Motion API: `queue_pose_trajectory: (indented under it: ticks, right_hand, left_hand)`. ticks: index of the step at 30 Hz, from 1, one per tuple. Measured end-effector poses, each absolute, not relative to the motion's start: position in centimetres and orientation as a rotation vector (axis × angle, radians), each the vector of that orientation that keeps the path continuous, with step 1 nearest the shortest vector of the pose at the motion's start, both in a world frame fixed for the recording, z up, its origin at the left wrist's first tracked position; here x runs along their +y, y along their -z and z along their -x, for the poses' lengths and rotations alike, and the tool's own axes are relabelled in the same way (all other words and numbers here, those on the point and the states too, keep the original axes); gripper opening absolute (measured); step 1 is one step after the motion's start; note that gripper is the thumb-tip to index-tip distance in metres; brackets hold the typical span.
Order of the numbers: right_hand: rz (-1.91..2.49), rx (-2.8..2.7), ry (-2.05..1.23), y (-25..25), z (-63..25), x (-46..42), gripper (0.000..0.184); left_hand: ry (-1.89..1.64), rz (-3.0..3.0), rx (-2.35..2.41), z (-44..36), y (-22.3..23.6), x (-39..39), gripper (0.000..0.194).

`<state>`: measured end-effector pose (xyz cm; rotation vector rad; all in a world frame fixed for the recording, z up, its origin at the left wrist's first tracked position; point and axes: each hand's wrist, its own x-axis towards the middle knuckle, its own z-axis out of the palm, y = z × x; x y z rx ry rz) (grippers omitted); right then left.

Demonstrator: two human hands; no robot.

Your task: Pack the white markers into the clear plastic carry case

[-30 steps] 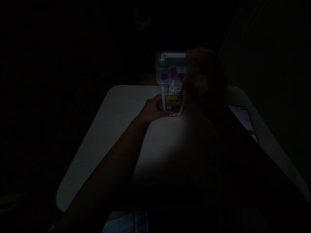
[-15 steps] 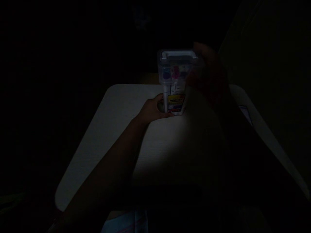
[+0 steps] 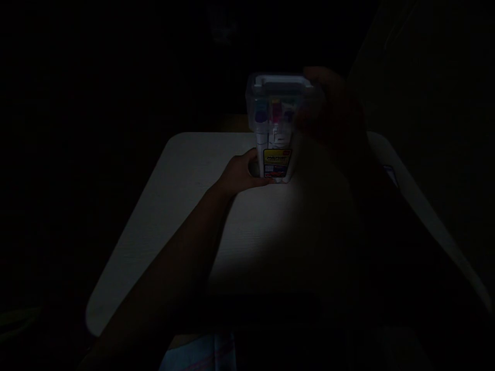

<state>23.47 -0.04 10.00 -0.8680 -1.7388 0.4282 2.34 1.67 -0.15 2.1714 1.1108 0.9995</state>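
Note:
A clear plastic marker case (image 3: 277,163) stands upright toward the far side of the table, with a white handle on its lid and a yellow-and-black label in front. Several white markers (image 3: 261,123) with coloured caps show through its walls. My left hand (image 3: 240,174) curves around the lower left of the case, thumb across the front near the base. Up at the lid's right side, my right hand (image 3: 335,113) has its fingers and thumb around the corner. Deep shadow blurs that hand, so its exact contact is hard to make out.
The pale table (image 3: 154,216) has rounded corners and is dimly lit. A phone (image 3: 390,175) lies at the right, mostly hidden behind my right forearm. Striped light cloth (image 3: 201,353) shows below the near edge. The surroundings are almost black.
The case shifted slightly right, then back left. My right hand moved a little right along the lid, its forearm covering more of the phone. The left hand kept its hold.

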Motion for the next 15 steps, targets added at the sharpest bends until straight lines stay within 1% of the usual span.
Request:
queue_pose_trajectory:
  ticks: [4, 6, 10, 12, 15]
  right_hand:
    - [0.906, -1.684, -0.510, -10.7, -23.4, 0.3, 0.067]
    - [0.962, -1.712, -0.479, -11.0, -23.3, 0.2, 0.071]
    - [1.042, -1.623, -0.345, -11.1, -23.0, 0.0, 0.066]
    - [1.060, -1.579, -0.335, -10.8, -23.2, 0.5, 0.063]
    - [1.092, -1.679, -0.370, -10.4, -24.1, 1.4, 0.055]
  left_hand:
    - [-0.976, -2.200, 1.121, -2.2, 0.4, 1.9, 0.071]
    - [-0.970, -2.191, 1.112, -2.1, 0.5, 2.0, 0.071]
    - [-0.970, -2.099, 1.028, -2.2, 0.7, 2.1, 0.069]
    - [-0.968, -2.050, 0.977, -2.3, 0.7, 2.1, 0.069]
    - [-0.974, -1.989, 0.918, -2.5, 0.7, 2.1, 0.070]
